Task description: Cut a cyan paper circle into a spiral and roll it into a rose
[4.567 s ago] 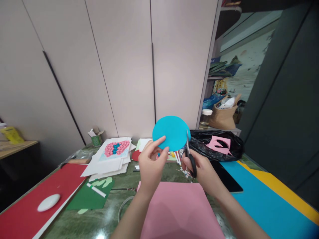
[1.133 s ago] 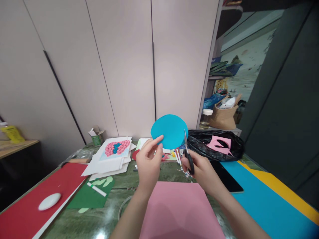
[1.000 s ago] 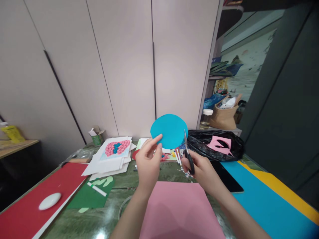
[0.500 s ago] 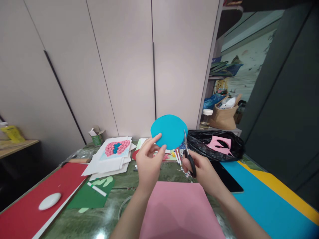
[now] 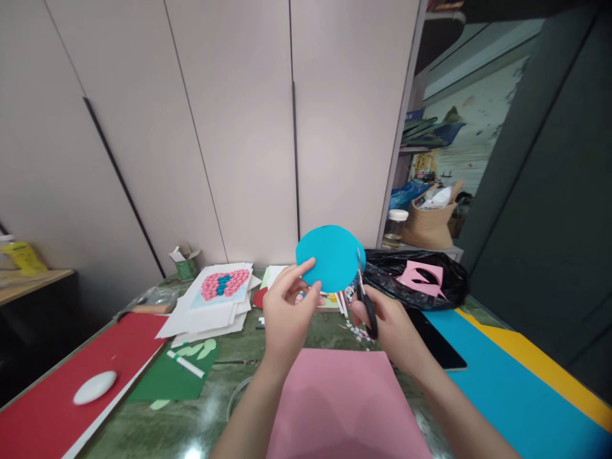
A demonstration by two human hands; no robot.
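Above the pink sheet, as I log it remotely: one blue disc, raised off the table, its lower left pinched between thumb and fingers of the left hand. One pair of scissors, black-handled, gripped in the right hand, blades at the disc's right edge. To the left, I count one marker on green paper; to the right, one tablet, one black bag.
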